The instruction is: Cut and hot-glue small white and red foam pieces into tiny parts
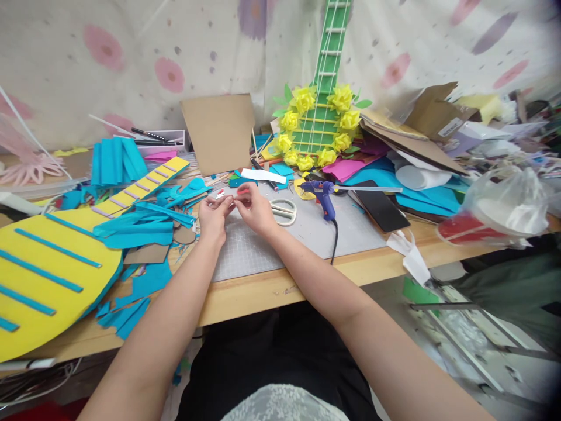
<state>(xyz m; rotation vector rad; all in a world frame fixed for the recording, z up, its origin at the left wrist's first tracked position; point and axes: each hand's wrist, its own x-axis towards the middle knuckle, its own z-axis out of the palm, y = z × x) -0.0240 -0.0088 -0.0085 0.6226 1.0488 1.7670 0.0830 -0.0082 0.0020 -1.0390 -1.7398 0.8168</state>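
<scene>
My left hand and my right hand meet fingertip to fingertip above the grey cutting mat. Both are closed in a pinch. Whatever lies between the fingers is too small and hidden to name. A small red and white piece shows just beyond my left fingers. Pale-handled scissors lie right of my right hand, their blades partly hidden. Farther right is a blue hot glue gun with a glue stick in its back. Cut blue paper is heaped left of my left hand.
A yellow guitar-shaped cutout with blue strips covers the left. At the back stand a brown cardboard piece and a green paper guitar ringed with yellow flowers. To the right are a phone and a bagged red cup.
</scene>
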